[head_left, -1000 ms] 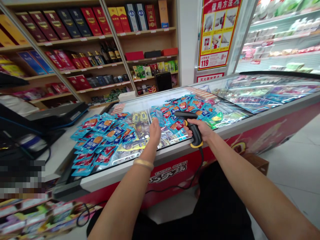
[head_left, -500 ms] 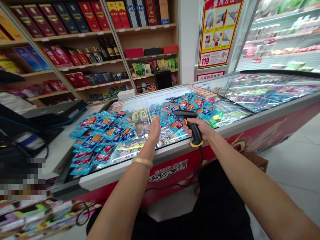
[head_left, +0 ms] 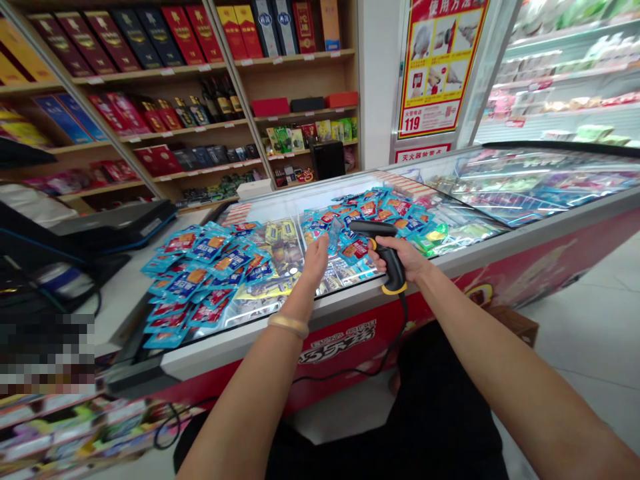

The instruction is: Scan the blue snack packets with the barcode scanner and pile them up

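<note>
My right hand point(head_left: 405, 259) is closed around the grip of a black and yellow barcode scanner point(head_left: 389, 257), whose head points left. A blue snack packet point(head_left: 335, 233) stands tilted in my left hand point(head_left: 317, 259), facing the scanner head with a small gap between; most of the left fingers are hidden behind the hand. Under both hands lies the glass top of a chest freezer point(head_left: 260, 303). Beyond the scanner spreads a pile of blue and red snack packets point(head_left: 370, 207). Another heap of such packets point(head_left: 193, 280) lies to the left.
The scanner's cable point(head_left: 385, 357) hangs down the freezer's red front and runs left. A dark checkout machine point(head_left: 120, 220) stands on the counter at left. Behind are shelves point(head_left: 300, 57) of boxes and bottles. A cardboard box point(head_left: 515, 325) sits on the floor at right.
My left hand has shifted slightly right and turned the blue packet, now seen more edge-on. The scanner stays almost in the same place in my right hand.
</note>
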`<state>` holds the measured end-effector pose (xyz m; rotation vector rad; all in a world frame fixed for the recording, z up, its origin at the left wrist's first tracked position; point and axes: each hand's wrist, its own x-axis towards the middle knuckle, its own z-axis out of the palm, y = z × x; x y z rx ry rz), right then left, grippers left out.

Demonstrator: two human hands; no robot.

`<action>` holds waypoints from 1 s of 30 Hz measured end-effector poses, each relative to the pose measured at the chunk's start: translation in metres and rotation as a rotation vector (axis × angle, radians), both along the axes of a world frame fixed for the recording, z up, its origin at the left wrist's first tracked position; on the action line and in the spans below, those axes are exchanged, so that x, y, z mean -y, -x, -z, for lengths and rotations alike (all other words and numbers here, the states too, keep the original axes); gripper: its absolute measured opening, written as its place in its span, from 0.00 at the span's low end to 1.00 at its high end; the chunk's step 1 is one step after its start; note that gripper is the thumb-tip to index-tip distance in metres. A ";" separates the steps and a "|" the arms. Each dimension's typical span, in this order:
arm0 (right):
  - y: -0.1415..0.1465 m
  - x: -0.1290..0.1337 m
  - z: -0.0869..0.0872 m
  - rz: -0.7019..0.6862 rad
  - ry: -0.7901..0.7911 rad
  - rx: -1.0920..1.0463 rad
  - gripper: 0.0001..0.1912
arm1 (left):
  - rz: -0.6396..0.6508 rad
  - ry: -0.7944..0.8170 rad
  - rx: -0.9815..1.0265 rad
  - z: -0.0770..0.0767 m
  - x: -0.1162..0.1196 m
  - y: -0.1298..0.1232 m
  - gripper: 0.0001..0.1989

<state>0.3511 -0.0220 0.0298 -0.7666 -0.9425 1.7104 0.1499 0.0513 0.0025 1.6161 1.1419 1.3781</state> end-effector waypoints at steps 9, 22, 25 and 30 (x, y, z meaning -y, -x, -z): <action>0.043 -0.002 -0.001 -0.030 0.045 -0.063 0.11 | -0.313 -0.393 -0.403 -0.019 0.013 0.053 0.23; 0.123 -0.005 0.002 -0.158 0.087 -0.092 0.08 | -1.014 0.059 -0.950 -0.031 0.053 0.207 0.29; 0.119 -0.006 0.004 -0.146 0.095 -0.091 0.09 | -0.981 0.069 -0.991 -0.020 0.051 0.212 0.29; 0.120 -0.007 0.005 -0.143 0.109 -0.064 0.10 | -1.009 -0.025 -0.955 -0.023 0.054 0.211 0.31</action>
